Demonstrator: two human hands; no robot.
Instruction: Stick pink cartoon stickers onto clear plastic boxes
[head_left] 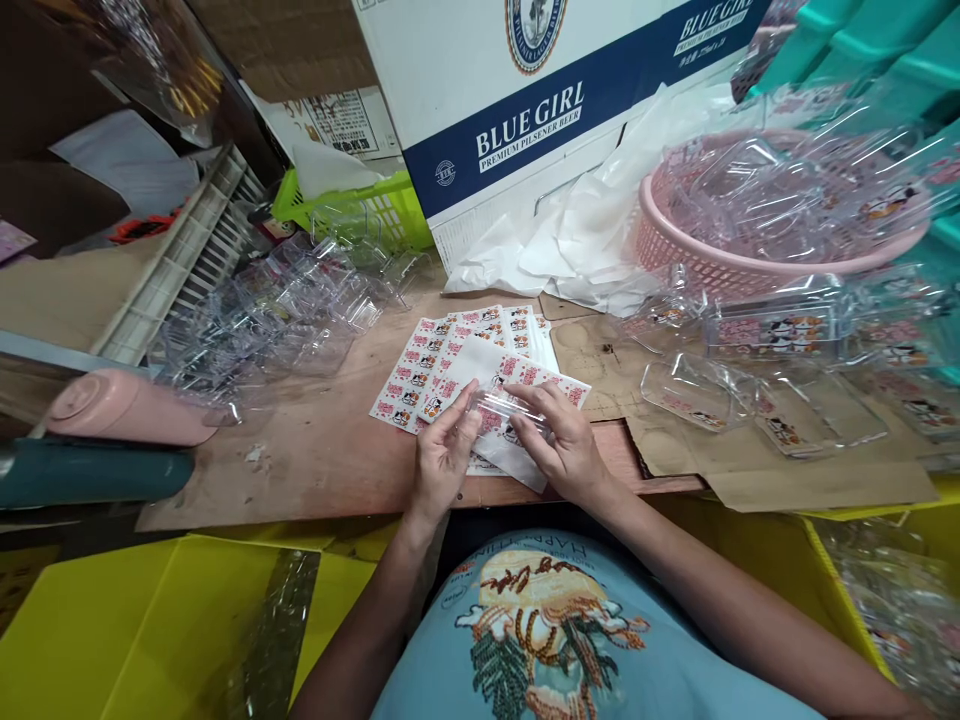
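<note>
A small clear plastic case (504, 403) is between my two hands, above the middle of the workbench. My left hand (441, 458) grips its left end between thumb and fingers. At the other end, the bent fingers and thumb of my right hand (568, 447) close on the case. Pink lettering and a cartoon show through or on the plastic; I cannot tell which. Beneath lie overlapping sticker sheets (411, 372) with rows of pink words and cartoon cats. The top sheet (469, 362) has a bare white area, and my hands partly cover it.
Clear cases without visible stickers (277, 310) are heaped at left, near a pink bottle (124, 408) and a teal bottle (97, 474). On the right, stickered cases (776, 330) lie before a pink basket (697, 262) of more. A beer carton (510, 130) stands behind.
</note>
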